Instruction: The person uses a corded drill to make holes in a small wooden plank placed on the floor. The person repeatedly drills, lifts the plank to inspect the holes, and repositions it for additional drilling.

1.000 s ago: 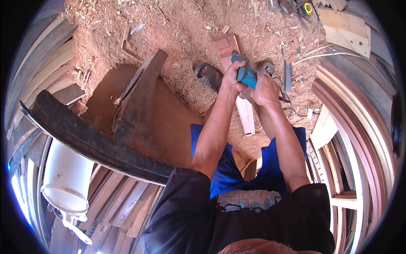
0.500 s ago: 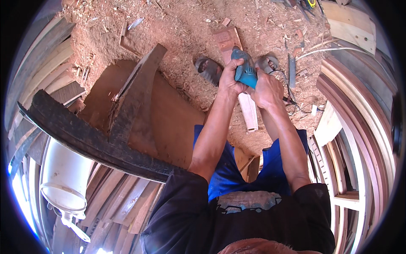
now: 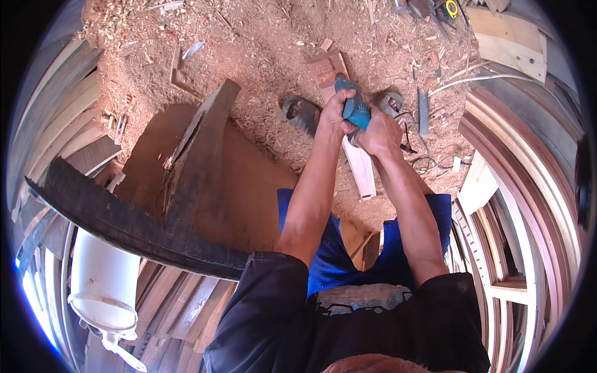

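A teal power drill [image 3: 356, 113] is held in both hands above a long reddish wooden piece [image 3: 360, 171] on the ground. My left hand [image 3: 336, 113] wraps round the drill's left side, and my right hand [image 3: 381, 132] grips its near right end. The wooden piece runs between my feet, with cut marks near its far end. The drill's tip and any contact with the wood are hidden from above. A dark cord [image 3: 428, 163] lies to the right of my right hand.
Shavings cover the ground [image 3: 249, 56]. A brown board with a dark curved edge [image 3: 124, 205] stands close on the left, above a white bucket [image 3: 102, 280]. Wooden frames [image 3: 516, 143] stack up on the right. A flat chisel-like tool [image 3: 423, 112] and a tape measure [image 3: 451, 8] lie beyond.
The whole view has shifted slightly, so the far ground shows more. Both hands keep their hold on the drill, which stays over the wooden piece.
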Demonstrator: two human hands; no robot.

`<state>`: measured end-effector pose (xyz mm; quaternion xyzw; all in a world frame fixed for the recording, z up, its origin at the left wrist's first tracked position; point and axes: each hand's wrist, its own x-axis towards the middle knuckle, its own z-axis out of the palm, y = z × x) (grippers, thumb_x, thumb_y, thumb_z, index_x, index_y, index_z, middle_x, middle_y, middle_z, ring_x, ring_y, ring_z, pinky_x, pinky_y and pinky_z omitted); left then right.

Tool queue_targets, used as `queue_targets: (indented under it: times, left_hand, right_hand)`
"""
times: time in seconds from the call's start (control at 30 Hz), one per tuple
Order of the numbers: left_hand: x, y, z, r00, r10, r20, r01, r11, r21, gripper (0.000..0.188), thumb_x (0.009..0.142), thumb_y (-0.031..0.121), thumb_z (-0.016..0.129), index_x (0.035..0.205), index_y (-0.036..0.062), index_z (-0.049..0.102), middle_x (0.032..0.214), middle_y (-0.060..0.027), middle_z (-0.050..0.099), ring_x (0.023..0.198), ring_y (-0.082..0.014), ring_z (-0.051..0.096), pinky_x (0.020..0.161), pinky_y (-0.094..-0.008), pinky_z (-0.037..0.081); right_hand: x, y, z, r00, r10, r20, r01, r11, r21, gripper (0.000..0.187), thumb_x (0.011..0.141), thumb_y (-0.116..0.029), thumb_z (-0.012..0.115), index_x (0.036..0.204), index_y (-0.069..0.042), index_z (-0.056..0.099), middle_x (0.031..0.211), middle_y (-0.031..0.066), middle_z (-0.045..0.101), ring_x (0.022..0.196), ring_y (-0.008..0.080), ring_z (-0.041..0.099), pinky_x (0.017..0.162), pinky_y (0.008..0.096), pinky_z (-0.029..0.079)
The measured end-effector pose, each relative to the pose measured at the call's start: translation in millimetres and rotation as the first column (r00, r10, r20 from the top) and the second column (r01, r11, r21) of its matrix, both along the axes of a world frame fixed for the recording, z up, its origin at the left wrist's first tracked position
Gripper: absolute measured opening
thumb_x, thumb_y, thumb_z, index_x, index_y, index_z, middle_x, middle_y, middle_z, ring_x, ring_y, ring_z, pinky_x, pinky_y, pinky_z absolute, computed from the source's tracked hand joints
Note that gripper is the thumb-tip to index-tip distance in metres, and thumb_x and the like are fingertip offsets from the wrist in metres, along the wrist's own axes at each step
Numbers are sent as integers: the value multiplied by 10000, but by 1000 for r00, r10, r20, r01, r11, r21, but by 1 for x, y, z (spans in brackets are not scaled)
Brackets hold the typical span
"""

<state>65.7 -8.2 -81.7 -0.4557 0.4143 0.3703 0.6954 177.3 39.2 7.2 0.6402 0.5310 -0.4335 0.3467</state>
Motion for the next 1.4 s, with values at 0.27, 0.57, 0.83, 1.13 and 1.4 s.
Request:
queue_targets:
  times: [0.27, 0.57, 0.83, 1.13, 1.4]
  left_hand:
    - [0, -13, -10, 998, -8, 55, 8, 1000, 18, 389, 841, 151, 710, 1175, 25, 554, 1006, -195, 648, 898, -398, 669, 909, -591, 570]
    - [3, -12, 35, 994, 96, 44, -98, 994, 52, 367, 894, 143, 679, 1208, 17, 536, 1043, -184, 644, 942, -375, 668, 930, -566, 570]
    - [-1, -36, 99, 996, 84, -26, -80, 990, 119, 485, 883, 103, 681, 1306, -14, 473, 1129, -200, 628, 990, -383, 674, 949, -566, 566]
    - [-14, -40, 81, 997, 72, -20, -70, 993, 98, 569, 847, 116, 721, 1342, 20, 457, 1124, -241, 631, 978, -450, 690, 902, -609, 573]
    - [-14, -34, 83, 996, 48, -70, -40, 993, 107, 413, 891, 134, 695, 1232, 3, 503, 1047, -207, 644, 897, -408, 697, 882, -559, 592]
  right_hand:
    - [-11, 7, 14, 1000, 8, 1, -8, 999, -33, 515, 750, -224, 799, 1204, -45, 632, 1049, 234, 737, 1013, 408, 723, 880, 491, 585]
    - [7, 3, 42, 986, 117, -115, -113, 993, 36, 683, 722, -172, 828, 1331, -9, 566, 1097, 226, 728, 1004, 408, 718, 872, 504, 569]
    - [16, -30, 93, 966, 106, -235, -86, 992, 90, 686, 721, -94, 813, 1324, 39, 514, 1131, 229, 683, 978, 429, 706, 846, 506, 568]
    - [8, -42, 72, 960, 89, -266, -52, 989, 140, 657, 694, -147, 846, 1261, 54, 581, 1211, 225, 623, 942, 416, 719, 797, 502, 584]
    - [8, -42, 66, 969, 88, -230, -68, 993, 91, 659, 709, -154, 839, 1282, 44, 580, 1206, 233, 626, 963, 410, 720, 817, 498, 589]
